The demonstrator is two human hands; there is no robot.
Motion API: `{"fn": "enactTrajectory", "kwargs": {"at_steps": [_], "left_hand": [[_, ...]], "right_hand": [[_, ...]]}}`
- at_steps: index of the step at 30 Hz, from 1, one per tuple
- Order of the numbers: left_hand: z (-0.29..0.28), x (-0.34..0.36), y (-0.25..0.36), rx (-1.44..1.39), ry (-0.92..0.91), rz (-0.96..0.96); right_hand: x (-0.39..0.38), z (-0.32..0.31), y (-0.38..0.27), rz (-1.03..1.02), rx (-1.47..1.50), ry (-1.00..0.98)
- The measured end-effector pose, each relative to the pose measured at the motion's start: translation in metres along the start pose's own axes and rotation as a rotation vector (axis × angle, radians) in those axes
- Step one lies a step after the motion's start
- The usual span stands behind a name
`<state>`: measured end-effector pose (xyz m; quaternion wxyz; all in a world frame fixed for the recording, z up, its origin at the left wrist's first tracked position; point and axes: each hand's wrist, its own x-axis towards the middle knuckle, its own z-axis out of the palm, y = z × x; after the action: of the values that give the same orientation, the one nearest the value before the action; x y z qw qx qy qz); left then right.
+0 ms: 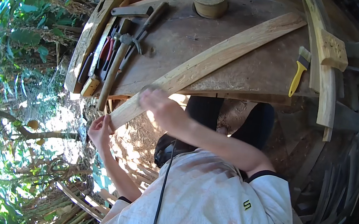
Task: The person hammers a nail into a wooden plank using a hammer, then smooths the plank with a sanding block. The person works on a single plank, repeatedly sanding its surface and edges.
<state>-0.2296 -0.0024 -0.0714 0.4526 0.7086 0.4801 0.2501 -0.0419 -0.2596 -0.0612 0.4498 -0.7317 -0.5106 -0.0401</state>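
A long pale wooden plank (225, 54) lies slantwise over the workbench, its near left end jutting past the bench edge. My left hand (100, 133) grips that end, thumb and fingers closed round it. Further up the plank, my right hand (163, 108) presses on the upper face, blurred by motion. A greyish patch shows under its curled fingers; what it is I cannot make out. Left of the plank lie a hammer (121, 52) with a wooden handle, red-handled pliers (109, 50) and other hand tools.
The brown workbench (259, 73) carries a round lidded container (210, 1) at the back and a yellow-handled paintbrush (300, 69) at the right. Curved timber (327, 87) stands along the right edge. A black cord (162, 193) hangs down my shirt. Wood strips lie at the lower right.
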Motion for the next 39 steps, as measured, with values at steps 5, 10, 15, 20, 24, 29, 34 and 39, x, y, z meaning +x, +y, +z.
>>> {"fn": "enactTrajectory", "kwargs": {"at_steps": [5, 10, 15, 20, 24, 29, 34, 39], "left_hand": [[0.005, -0.014, 0.013, 0.009, -0.04, -0.047], [0.013, -0.015, 0.019, 0.037, -0.03, -0.016], [0.012, -0.015, 0.021, 0.022, -0.035, -0.016], [0.004, -0.02, 0.014, -0.015, -0.029, -0.019], [-0.002, -0.01, 0.015, 0.405, -0.03, 0.04], [0.042, -0.053, 0.081, 0.56, 0.301, 0.715], [0.123, -0.1, 0.138, 0.511, -0.671, 0.936], [0.147, -0.077, 0.112, 0.541, -0.665, 1.142]], "right_hand": [[-0.02, -0.161, 0.091, 0.38, -0.468, 0.148], [-0.022, -0.063, 0.048, 0.264, -0.385, 0.076], [-0.009, 0.011, -0.01, 0.003, -0.134, -0.002], [-0.014, -0.129, 0.08, 0.316, -0.335, 0.144], [-0.035, -0.2, 0.131, 0.473, -0.549, 0.371], [-0.043, -0.185, 0.138, 0.469, -0.645, 0.44], [-0.037, -0.186, 0.139, 0.502, -0.523, 0.492], [-0.039, -0.192, 0.137, 0.545, -0.468, 0.488]]}}
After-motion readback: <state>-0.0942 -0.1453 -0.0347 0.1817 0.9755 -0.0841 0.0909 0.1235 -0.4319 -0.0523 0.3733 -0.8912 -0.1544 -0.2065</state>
